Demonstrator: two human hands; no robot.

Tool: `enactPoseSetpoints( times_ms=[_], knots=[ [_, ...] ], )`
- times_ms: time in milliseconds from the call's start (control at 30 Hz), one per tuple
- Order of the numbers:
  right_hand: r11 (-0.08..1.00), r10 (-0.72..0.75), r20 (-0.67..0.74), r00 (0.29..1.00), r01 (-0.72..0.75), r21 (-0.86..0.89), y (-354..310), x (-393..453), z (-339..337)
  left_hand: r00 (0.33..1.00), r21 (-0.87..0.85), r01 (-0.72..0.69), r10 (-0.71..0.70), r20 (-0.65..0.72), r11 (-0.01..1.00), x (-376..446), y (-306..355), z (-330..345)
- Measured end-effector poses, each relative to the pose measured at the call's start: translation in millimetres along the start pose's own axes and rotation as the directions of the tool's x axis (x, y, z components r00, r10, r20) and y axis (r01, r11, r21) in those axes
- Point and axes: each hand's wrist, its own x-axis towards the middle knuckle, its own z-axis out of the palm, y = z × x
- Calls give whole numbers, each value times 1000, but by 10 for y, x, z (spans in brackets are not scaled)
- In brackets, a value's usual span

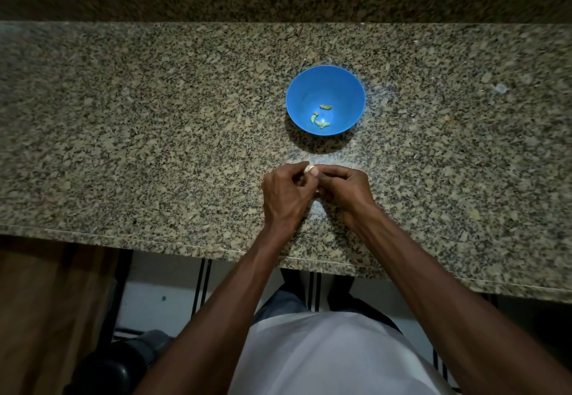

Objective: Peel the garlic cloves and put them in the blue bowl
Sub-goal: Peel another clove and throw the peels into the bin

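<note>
Garlic clove (309,168) pinched between both hands (312,189), near blue bowl (305,85)

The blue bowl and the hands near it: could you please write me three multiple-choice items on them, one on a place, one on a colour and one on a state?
1. Where does the blue bowl stand relative to the hands?
A. Beyond them, farther from the person
B. Between them and the counter's near edge
C. On the floor

2. What colour are the pieces in the bowl?
A. Red
B. Pale yellow-green
C. Black

3. What are the two hands doing?
A. Resting flat on the counter
B. Lifting the bowl
C. Pinching one small whitish garlic clove together

Key: 1 A, since the bowl sits on the granite counter past the fingertips. 2 B, since the peeled garlic pieces look pale yellow-green against the blue. 3 C, since the left hand and right hand meet at the garlic clove.
</note>
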Motion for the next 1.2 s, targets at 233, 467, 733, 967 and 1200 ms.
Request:
enactPoseSetpoints(
  times_ms=[233,467,733,967,1200],
  knots=[
    [981,-72,30,997,76,-176,37,93,-105,952,-313,300,-263,156,901,38,-76,-48],
    [788,-245,72,967,242,-566,30,217,-162,779,-631,613,-499,380,476,51,-206,-114],
    [562,-411,253,876,462,-686,-239,34,-78,842,-616,537,-414,347,576,-119,-250,-311],
    [884,-177,215,961,251,-394,75,-140,-132,928,-509,372,-315,199,776,-276,-85,-201],
    [774,-296,73,953,284,-566,188,-158,-256,935,-374,343,-275,222,862,-311,-254,-181]
  ],
)
